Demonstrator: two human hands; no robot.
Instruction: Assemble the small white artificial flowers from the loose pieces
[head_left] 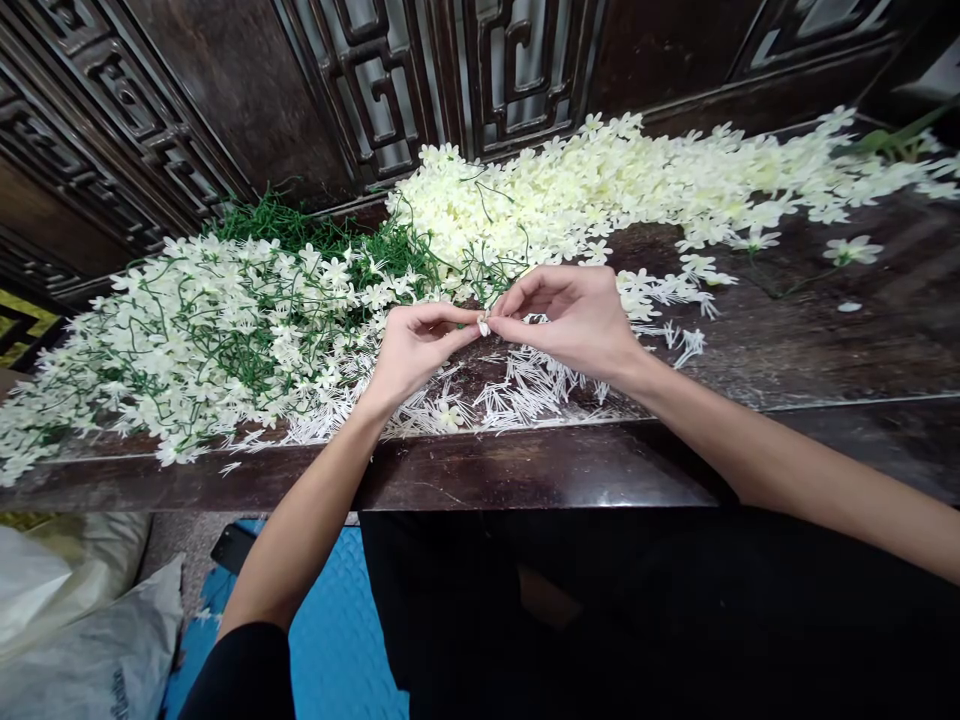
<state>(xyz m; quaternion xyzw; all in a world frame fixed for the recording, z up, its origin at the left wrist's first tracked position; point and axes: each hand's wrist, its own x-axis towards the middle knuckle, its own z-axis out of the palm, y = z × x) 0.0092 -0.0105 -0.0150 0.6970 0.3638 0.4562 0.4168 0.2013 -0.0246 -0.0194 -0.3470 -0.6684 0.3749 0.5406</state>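
My left hand [416, 345] and my right hand [574, 315] meet above the dark wooden table [525, 470], fingertips pinched together on a small white artificial flower piece [484, 324]. Under the hands lies a scatter of white plastic stamen pieces [525, 390]. To the left is a heap of white flowers on green stems [202, 335]. Behind the hands a pile of loose cream-white petals [600, 190] stretches to the right.
A carved dark wooden screen [390, 80] stands right behind the table. Stray flowers [851, 250] lie at the right. Below the table edge are white plastic bags [82, 630] at the left and a blue floor mat [345, 640].
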